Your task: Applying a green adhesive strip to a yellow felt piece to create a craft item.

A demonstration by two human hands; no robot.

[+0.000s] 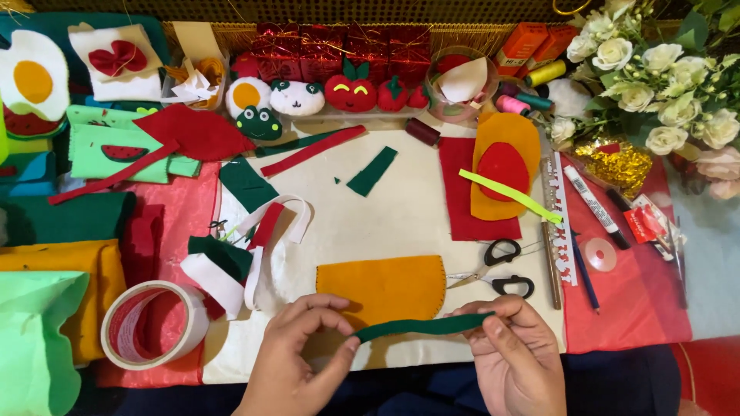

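My left hand point(297, 350) and my right hand point(512, 347) each pinch one end of a dark green felt strip point(424, 327), stretched between them near the front edge of the table. Just behind the strip lies an orange felt piece point(381, 289) with a rounded right side and stitching along its edge. Black-handled scissors point(497, 270) rest to the right of that piece.
A tape roll point(154, 323) sits at the front left. Felt scraps in green, red and white point(247, 231) lie left of centre. Red and orange felt ovals point(501, 173) lie at the right, beside a ruler, pens and thread spools. Small felt toys point(297, 98) line the back. White flowers point(663, 85) fill the far right.
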